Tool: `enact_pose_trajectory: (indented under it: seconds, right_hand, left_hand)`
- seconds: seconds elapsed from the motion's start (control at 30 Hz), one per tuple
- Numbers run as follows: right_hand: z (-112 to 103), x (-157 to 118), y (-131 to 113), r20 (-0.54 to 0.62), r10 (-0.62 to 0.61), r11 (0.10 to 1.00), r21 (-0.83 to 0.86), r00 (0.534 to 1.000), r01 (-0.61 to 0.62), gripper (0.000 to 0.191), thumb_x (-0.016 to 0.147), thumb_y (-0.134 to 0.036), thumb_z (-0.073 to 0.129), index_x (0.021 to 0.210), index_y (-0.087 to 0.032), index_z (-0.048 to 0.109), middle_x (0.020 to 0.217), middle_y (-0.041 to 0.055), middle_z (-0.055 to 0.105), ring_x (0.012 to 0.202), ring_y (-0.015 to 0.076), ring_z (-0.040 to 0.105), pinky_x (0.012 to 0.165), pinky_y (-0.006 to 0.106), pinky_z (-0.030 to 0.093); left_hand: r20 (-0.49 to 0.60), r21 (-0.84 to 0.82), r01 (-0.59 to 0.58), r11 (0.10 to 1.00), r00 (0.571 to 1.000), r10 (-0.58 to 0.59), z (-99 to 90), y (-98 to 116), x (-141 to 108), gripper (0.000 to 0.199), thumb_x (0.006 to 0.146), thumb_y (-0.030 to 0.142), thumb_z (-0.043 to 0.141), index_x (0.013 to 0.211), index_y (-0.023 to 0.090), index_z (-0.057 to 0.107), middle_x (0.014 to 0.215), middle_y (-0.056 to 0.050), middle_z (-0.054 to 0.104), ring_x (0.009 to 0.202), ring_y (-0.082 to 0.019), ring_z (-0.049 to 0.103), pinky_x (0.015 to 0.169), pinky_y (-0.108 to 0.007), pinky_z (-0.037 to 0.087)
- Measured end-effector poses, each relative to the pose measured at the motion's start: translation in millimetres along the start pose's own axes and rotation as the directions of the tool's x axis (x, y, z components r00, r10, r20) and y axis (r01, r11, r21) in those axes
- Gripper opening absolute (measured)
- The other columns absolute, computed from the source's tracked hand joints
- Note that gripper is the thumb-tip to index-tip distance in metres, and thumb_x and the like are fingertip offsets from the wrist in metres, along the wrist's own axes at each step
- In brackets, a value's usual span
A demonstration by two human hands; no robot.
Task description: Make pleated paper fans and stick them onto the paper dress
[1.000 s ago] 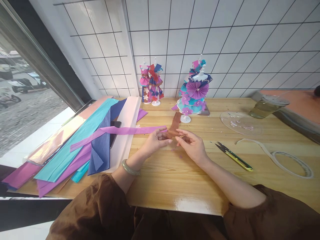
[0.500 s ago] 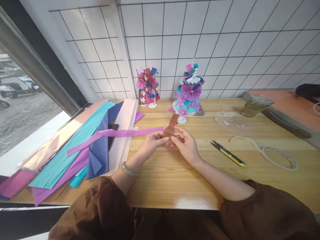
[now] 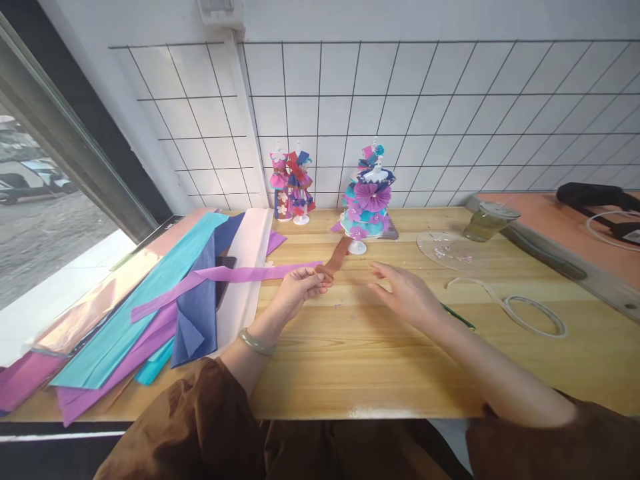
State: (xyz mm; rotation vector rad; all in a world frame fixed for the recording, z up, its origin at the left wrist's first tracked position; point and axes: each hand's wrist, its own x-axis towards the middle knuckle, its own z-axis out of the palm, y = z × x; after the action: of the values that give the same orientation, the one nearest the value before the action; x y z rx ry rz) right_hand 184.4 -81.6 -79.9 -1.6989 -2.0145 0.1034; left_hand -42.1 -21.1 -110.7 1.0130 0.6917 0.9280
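Observation:
My left hand (image 3: 303, 287), a bangle on its wrist, pinches a brown crepe paper strip (image 3: 338, 257) over the middle of the table. The strip's far end reaches toward the white base of a small dress stand decked in purple and turquoise paper (image 3: 369, 207). Behind my left fingers a long purple paper strip (image 3: 250, 273) runs off to the left. My right hand (image 3: 403, 293) is apart from the brown strip, thumb and fingers spread, with nothing between them. Beneath the right forearm lie thread snips (image 3: 457, 316), mostly hidden.
Folded crepe sheets, including a turquoise one (image 3: 135, 310), and a dark phone (image 3: 226, 280) lie at left. Two smaller dressed stands (image 3: 300, 190) are by the tiled wall. At right are a clear plate (image 3: 443, 252) of small beads, a lidded cup (image 3: 487, 223) and a coiled white cord (image 3: 537, 317).
My right hand has let go of the brown strip and moved right, over the snips. The left hand keeps its pinch. The view has tilted up slightly.

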Motion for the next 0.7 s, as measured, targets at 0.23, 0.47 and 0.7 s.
enact_pose_trajectory:
  seconds: [0.23,0.47,0.7]
  right_hand:
    - [-21.0,-69.1,63.6,0.103,0.162,0.770,-0.635,0.981,-0.060,0.019,0.076,-0.008,0.042,0.078,-0.012,0.061,0.070,0.0156,0.064,0.066,0.0271,0.062,0.059,0.037,0.044]
    - [-18.0,-84.5,68.1,0.074,0.118,0.868,-0.492,0.990,-0.066,0.031,0.078,-0.011,0.038,0.100,-0.014,0.059,0.093,0.0152,0.066,0.083,0.0288,0.061,0.066,0.039,0.047]
    - [-3.0,-44.5,12.6,0.299,0.256,0.728,0.566,0.919,-0.386,0.035,0.080,-0.043,0.044,0.100,-0.018,0.058,0.067,0.0043,0.062,0.058,0.0168,0.057,0.057,0.031,0.047]
  left_hand:
    - [0.038,-0.016,-0.001,1.000,0.999,0.001,-1.5,0.3,0.2,0.024,0.066,0.029,0.069,0.080,0.011,0.063,0.081,-0.008,0.066,0.075,-0.013,0.061,0.072,-0.027,0.048]
    - [0.103,-0.031,0.000,1.000,0.995,0.003,-1.1,2.0,-1.3,0.021,0.068,0.027,0.067,0.081,0.012,0.062,0.085,-0.008,0.066,0.080,-0.014,0.060,0.079,-0.030,0.046]
    - [0.128,-0.045,0.013,0.999,0.992,-0.007,-2.9,3.0,-1.8,0.017,0.069,0.024,0.066,0.079,0.011,0.061,0.084,-0.008,0.064,0.074,-0.012,0.059,0.073,-0.027,0.046]
